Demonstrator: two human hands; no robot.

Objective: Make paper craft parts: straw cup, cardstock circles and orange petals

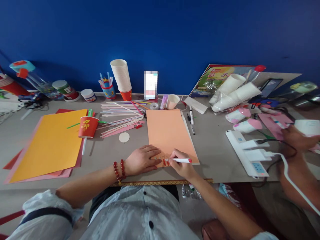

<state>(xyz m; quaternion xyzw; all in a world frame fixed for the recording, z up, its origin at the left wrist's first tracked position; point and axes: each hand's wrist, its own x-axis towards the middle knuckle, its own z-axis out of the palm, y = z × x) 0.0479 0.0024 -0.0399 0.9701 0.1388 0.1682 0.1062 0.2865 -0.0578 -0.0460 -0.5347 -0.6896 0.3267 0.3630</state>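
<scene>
A peach sheet of paper (167,131) lies on the grey table in front of me. My left hand (142,159) rests flat on its near left corner, fingers stretched out, with a red bead bracelet (119,170) on the wrist. My right hand (181,163) is closed on a white marker with a red cap end (180,160). The marker's tip touches the paper near its lower edge, where red zigzag marks (163,159) show.
Yellow and pink sheets (50,143) lie at the left, with a red paper cup (88,127), several straws (120,115) and a stack of white cups (121,77) behind. At the right are a white power strip (246,151), loose cups (237,90) and another person's hand (297,138).
</scene>
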